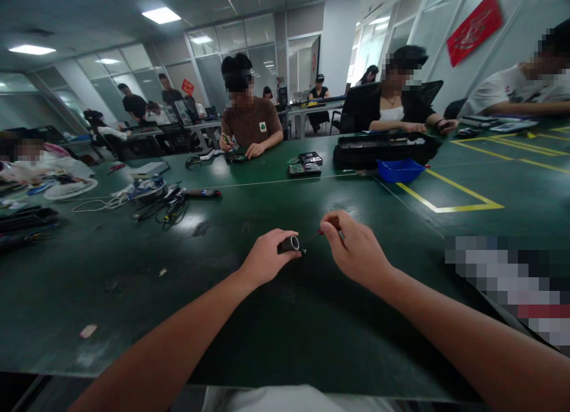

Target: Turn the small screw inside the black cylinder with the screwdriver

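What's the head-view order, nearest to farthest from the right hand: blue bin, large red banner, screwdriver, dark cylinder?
1. Screwdriver: in right hand
2. Dark cylinder: in left hand
3. Blue bin: ahead, slightly right
4. Large red banner: background, upper right

Shows a blue tray just in front of a long black case, near yellow lines on the green table. Has circuit boards left of the case, and tangled cables farther left. Includes a seated person in a brown shirt opposite, a red banner upper right and lit ceiling lamps.
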Demonstrator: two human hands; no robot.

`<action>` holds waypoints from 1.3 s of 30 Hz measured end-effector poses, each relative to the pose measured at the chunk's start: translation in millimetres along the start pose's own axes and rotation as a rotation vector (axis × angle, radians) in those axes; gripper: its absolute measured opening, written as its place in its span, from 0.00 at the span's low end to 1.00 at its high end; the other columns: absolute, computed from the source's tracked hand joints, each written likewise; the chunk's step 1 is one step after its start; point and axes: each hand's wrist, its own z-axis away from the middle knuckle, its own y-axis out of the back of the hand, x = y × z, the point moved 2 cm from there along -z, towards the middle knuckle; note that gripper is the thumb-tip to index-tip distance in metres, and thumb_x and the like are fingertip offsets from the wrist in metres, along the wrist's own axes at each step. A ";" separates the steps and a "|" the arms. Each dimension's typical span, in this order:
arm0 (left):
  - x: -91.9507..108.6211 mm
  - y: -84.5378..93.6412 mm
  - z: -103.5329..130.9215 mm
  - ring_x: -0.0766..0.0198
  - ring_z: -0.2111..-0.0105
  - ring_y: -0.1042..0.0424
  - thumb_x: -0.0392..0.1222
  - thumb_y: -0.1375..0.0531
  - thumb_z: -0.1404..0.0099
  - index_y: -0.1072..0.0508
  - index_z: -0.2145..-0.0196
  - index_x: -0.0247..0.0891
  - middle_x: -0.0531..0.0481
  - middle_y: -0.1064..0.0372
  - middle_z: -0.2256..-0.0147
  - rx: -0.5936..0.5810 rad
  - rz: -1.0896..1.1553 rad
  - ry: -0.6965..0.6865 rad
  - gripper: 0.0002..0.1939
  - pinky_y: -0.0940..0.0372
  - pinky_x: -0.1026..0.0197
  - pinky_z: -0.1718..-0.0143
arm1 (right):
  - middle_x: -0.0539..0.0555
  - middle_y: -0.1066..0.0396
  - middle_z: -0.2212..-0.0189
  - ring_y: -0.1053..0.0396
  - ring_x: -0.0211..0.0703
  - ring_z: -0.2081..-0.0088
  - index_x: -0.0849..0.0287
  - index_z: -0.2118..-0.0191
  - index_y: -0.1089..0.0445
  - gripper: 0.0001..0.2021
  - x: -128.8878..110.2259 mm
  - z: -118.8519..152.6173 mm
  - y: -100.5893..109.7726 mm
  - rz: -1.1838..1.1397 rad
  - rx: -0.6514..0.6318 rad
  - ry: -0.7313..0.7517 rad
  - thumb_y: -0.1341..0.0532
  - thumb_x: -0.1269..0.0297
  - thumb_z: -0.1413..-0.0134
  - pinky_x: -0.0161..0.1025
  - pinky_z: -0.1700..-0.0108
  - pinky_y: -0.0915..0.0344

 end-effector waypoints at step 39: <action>29.8 -28.1 -16.7 0.54 0.61 0.26 0.42 0.41 0.34 0.21 0.57 0.39 0.43 0.26 0.58 -0.382 -0.437 -0.094 0.11 0.33 0.56 0.60 | 0.54 0.27 0.68 0.28 0.45 0.68 0.57 0.58 0.36 0.08 4.3 -0.8 4.0 -0.031 0.037 -0.041 0.50 0.60 0.31 0.42 0.65 0.36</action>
